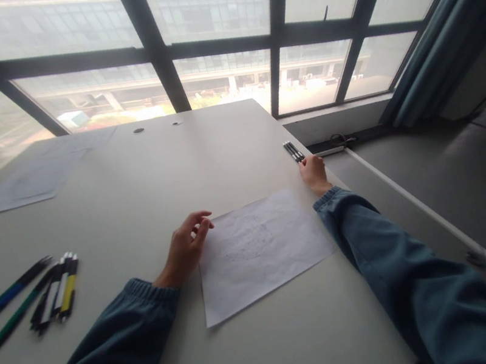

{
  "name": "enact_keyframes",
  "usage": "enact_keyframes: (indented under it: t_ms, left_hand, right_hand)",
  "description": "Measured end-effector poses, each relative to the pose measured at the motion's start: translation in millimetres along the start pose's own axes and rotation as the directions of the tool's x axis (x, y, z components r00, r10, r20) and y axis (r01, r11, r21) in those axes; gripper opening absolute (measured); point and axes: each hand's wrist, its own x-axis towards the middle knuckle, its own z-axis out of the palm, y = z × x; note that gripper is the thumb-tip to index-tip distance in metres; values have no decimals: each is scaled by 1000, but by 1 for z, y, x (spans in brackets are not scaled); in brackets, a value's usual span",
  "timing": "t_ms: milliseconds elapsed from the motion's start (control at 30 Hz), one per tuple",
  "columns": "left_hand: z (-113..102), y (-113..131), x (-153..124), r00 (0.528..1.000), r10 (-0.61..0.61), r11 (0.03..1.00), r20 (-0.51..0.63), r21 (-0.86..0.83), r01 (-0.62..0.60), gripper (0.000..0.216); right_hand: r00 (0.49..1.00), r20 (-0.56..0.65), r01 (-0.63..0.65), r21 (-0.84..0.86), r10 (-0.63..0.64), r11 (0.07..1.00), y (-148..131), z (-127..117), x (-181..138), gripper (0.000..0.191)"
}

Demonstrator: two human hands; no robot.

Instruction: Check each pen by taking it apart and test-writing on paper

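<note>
A white sheet of paper (262, 246) with faint drawn marks lies at a slant on the table in front of me. My left hand (183, 244) hovers over or rests at its upper left corner; the fingers are loosely bent and apart, holding nothing. By the table's right edge, several dark pens (292, 151) with silvery ends lie side by side. My right hand (314, 174) is closed at their near ends, its fingertips against them. How many of them it grips is hidden.
On the left of the white table (168, 175) lie several pens and markers (59, 285), beside a blue pen (7, 296) and a green one (19, 313). More paper sheets (34, 175) lie at the far left. Windows stand behind; the table's right edge drops to grey floor (445, 174).
</note>
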Motion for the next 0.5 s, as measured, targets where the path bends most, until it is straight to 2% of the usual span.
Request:
enact_keyframes:
  t_ms: [100,200,267,367,433,500]
  left_hand:
    - [1,-2,0,1000,3,1000,10,9,-3,42]
    - [1,-4,0,1000,13,1000,15,19,-13,40]
    - [1,-4,0,1000,18,999,14,30,-19,39]
    - [1,-2,-1,1000,19,999,24,38,-20,36]
    - [1,0,-1,999,12,999,42,38,-14,34]
    - [2,0,-2,998,3,999,69,40,-6,33]
  right_hand:
    - [998,-5,64,26,-64,998,-22,-13,-17,30]
    - [974,48,215,108,-221,971,-58,-27,-48,35]
    - [933,103,320,197,-344,927,-82,-32,-75,34]
    - [840,132,466,321,-526,824,-108,-31,-115,27]
    - [799,153,506,351,-581,788,-115,-26,-133,29]
    - [786,201,502,346,-585,793,-117,-18,-144,30]
